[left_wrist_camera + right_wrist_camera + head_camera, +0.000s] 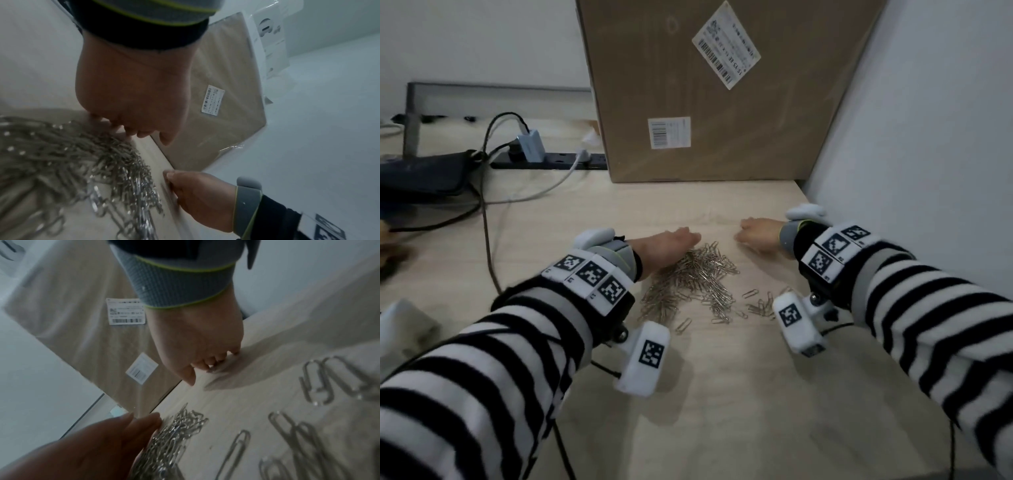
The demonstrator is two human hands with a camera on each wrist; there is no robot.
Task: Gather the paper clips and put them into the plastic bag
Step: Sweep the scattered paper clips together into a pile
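Note:
A heap of silver paper clips (pixel 695 277) (pixel 72 154) (pixel 172 434) lies on the light wooden table (pixel 722 394). My left hand (pixel 671 246) (pixel 131 97) rests on the table at the heap's far left edge, fingers straight and touching the clips. My right hand (pixel 756 236) (pixel 197 340) sits to the heap's far right with its fingertips on the bare table, holding nothing. A few loose clips (pixel 760 305) (pixel 329 381) lie near my right wrist, and a single clip (pixel 683 325) lies in front of the heap. I cannot make out a plastic bag for certain.
A big cardboard box (pixel 705 85) stands just behind the hands. A wall (pixel 911 137) closes the right side. To the left are a power strip (pixel 551 159) with cables, a dark pouch (pixel 424 174) and a whitish crumpled thing (pixel 400 325) at the edge.

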